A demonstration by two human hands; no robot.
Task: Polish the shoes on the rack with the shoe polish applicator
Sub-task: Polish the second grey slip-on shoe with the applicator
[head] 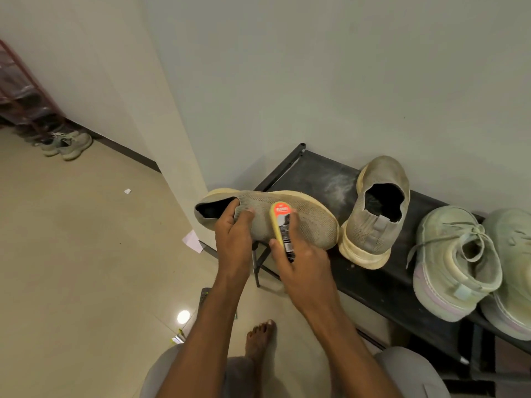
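Wall point(316, 67): pale and plain, running behind the rack; a corner of it juts out toward the floor at the left.
Floor point(71, 254): beige tiles with a bright light reflection and a scrap of white paper on it.
Rack point(370, 282): black, low, standing against the wall — its top shelf carries a whitish dusty smear near the far end.
Lace-up shoes point(457, 262): a pale green pair on the rack's right part, heels toward the camera, side by side.
Slip-on on rack point(376, 214): beige knit with a cream sole, standing just left of the green pair, opening facing up.
Held shoe point(310, 219): the matching beige slip-on, lifted off the rack at its left end, lying sideways with the toe to the right.
Left hand point(232, 237): fingers curled into the shoe's opening, thumb on the knit outside — it grips the heel end.
Right hand point(301, 262): thumb and fingers wrapped round the applicator's sides.
Shoe polish applicator point(283, 228): yellow sponge edge, red and black label, pressed on the held shoe's upper.
Distant sneakers point(67, 143): a pale pair on the floor far left.
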